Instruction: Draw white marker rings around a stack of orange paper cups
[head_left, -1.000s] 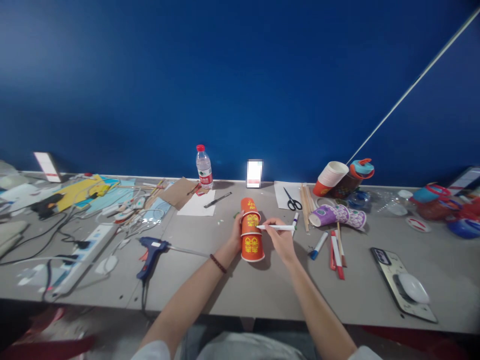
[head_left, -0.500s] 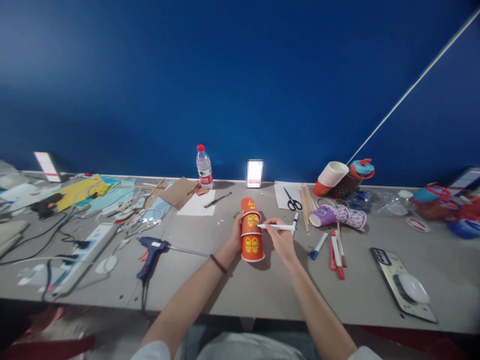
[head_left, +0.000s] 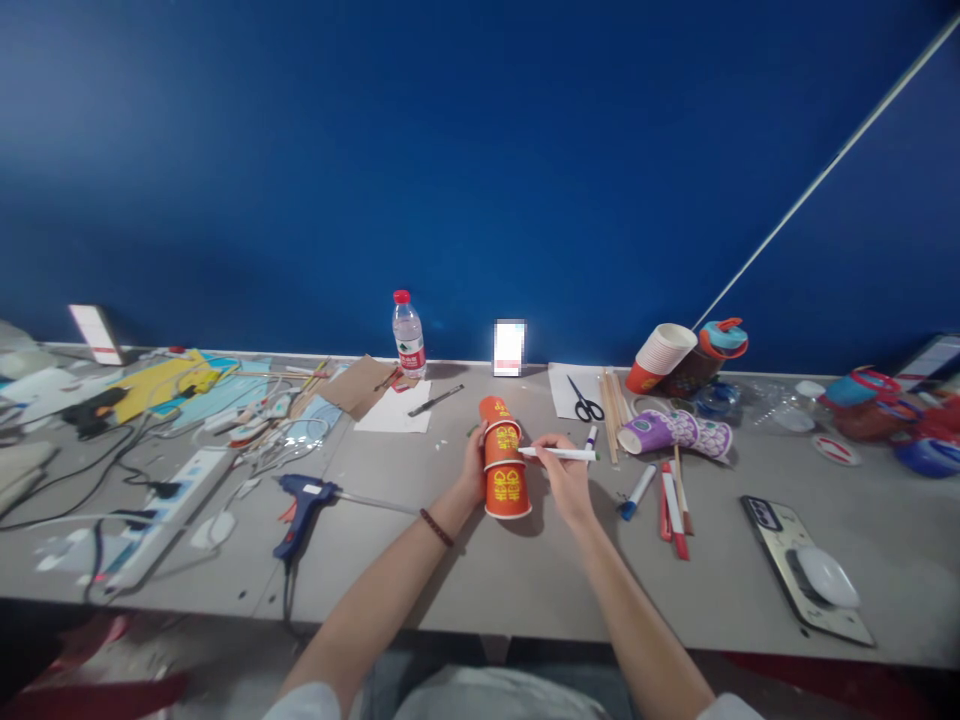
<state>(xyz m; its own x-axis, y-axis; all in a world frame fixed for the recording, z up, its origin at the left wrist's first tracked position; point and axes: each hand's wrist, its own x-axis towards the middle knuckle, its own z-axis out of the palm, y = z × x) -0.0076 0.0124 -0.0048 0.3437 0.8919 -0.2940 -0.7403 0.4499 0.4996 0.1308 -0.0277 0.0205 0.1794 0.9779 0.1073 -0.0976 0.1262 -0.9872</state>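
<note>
Three orange paper cups with yellow lettering form one column in front of me, its top leaning slightly left. My left hand is wrapped round the column's left side, its fingers partly hidden behind the cups. In a pinch, my right hand holds a white marker level, with its tip at the right side of the middle cup. Whether the tip touches the cup I cannot tell.
To the left lie a blue glue gun and a power strip with cables. A water bottle, a lit phone and scissors are farther back. Markers, purple cups and a phone lie right.
The cup column has tilted a little, its top shifting left. My right hand and the marker have moved slightly to the right.
</note>
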